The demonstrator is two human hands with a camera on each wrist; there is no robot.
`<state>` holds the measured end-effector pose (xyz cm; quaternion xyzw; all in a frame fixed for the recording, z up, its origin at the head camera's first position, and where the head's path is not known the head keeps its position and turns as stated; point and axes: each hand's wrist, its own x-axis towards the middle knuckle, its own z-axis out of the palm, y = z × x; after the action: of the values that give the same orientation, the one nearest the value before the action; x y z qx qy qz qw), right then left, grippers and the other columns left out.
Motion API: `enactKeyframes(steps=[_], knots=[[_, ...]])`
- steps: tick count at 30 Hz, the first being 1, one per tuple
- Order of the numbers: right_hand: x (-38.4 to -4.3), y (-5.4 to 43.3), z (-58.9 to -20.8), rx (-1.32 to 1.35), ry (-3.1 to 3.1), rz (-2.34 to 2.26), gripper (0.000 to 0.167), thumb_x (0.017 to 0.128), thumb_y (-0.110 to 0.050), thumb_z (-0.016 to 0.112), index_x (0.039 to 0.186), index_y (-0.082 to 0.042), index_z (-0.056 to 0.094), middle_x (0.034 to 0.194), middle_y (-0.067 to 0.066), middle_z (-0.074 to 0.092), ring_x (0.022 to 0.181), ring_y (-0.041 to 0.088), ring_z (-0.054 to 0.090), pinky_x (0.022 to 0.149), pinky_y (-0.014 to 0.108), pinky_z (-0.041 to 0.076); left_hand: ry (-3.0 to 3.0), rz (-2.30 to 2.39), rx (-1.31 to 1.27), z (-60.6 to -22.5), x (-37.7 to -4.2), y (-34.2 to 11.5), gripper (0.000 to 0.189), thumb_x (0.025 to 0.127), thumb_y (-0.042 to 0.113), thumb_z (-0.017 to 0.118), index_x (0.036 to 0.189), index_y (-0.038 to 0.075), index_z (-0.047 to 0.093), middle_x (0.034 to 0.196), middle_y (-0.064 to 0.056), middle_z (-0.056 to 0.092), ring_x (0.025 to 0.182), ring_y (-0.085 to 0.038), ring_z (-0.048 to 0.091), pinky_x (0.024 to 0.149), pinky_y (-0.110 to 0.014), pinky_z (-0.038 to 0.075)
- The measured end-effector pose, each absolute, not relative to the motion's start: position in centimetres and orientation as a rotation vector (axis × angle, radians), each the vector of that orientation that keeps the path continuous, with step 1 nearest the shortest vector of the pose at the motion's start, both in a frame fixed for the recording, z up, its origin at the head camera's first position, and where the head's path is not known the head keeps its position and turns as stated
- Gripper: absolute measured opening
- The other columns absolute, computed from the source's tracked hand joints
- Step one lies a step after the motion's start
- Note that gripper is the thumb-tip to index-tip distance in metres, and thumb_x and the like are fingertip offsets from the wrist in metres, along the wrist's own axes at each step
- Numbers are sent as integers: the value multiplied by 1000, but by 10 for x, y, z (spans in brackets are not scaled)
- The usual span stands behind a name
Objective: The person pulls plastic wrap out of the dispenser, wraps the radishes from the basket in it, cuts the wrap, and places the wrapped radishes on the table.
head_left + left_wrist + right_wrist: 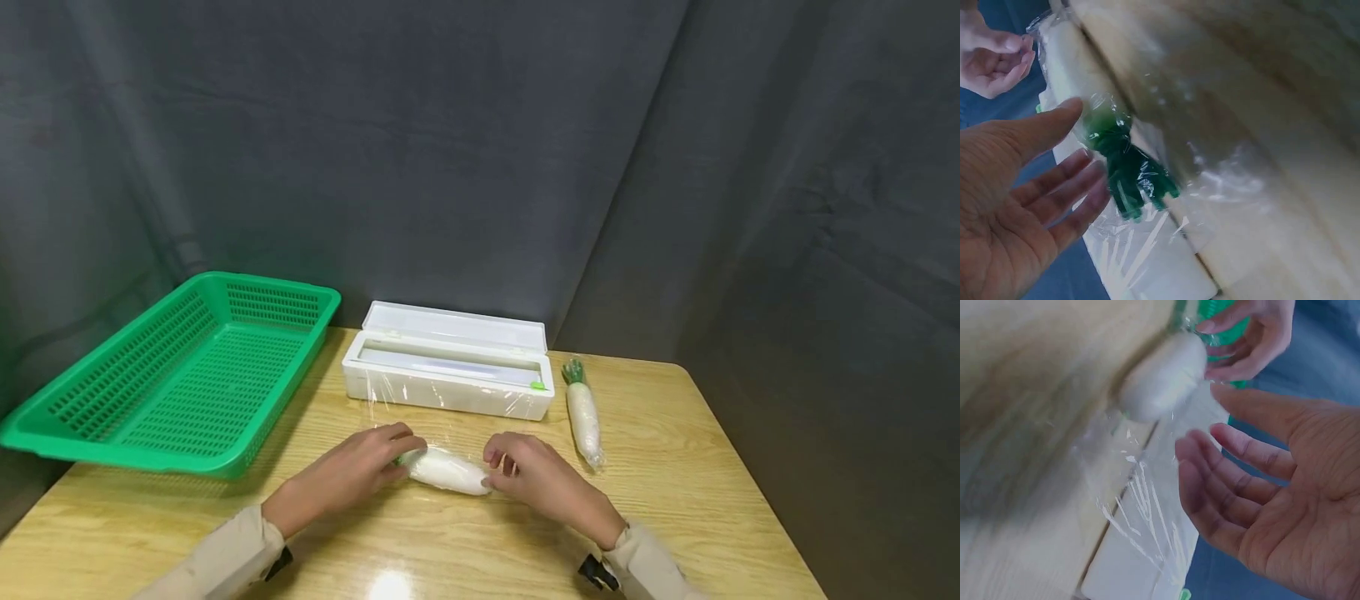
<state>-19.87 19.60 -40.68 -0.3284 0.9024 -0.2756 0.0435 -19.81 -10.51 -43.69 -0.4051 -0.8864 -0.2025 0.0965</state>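
Observation:
A white daikon radish [448,471] with green leaf stubs [1125,165] lies on the table, partly covered by clear plastic wrap [1147,506]. My left hand [367,462] is at its leafy end; in the left wrist view, thumb and fingers are spread loosely beside the neck, touching or nearly touching the film. At the root end is my right hand [536,475], its fingers loosely bent and nothing held between them in the right wrist view. Film stretches from the radish to a white wrap dispenser [450,400], whose lid stands up.
A second daikon [583,417], wrapped in film, lies right of the dispenser. On the left stands a green perforated basket [255,433]. A grey curtain [420,167] hangs behind the wooden table [675,467].

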Motion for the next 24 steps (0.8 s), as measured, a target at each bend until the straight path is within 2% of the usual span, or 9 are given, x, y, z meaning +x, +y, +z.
enactKeyframes(steps=[4,7,16,24], knots=[[-193,189,-416,-1113,2866,-653,34,89,-22,85,116,-6,70,110,3,69,96,16,68,79,27,58,-2631,-635,-1199,-441,-199,-108,43,84,10,87,123,4,70,110,-6,69,93,-16,70,79,-27,60],[-191,183,-424,-1179,2942,-528,38,87,-22,86,118,-5,71,112,5,69,100,18,68,83,30,59,-2609,-599,-1192,-443,-199,-106,42,81,11,88,119,4,71,106,-5,69,89,-15,70,76,-27,60],[-191,173,-434,-1278,2982,-328,32,91,-18,82,115,-1,69,110,9,71,98,19,69,80,29,59,-2570,-283,-1142,-446,-200,-96,43,74,20,93,107,6,69,95,-4,67,77,-17,67,67,-30,56],[-196,172,-438,-1335,2951,-231,27,91,-20,83,106,-6,66,104,5,68,87,12,64,73,23,56,-2454,-38,-1118,-452,-199,-90,45,74,23,94,103,4,65,83,-3,64,67,-15,61,60,-28,51]])
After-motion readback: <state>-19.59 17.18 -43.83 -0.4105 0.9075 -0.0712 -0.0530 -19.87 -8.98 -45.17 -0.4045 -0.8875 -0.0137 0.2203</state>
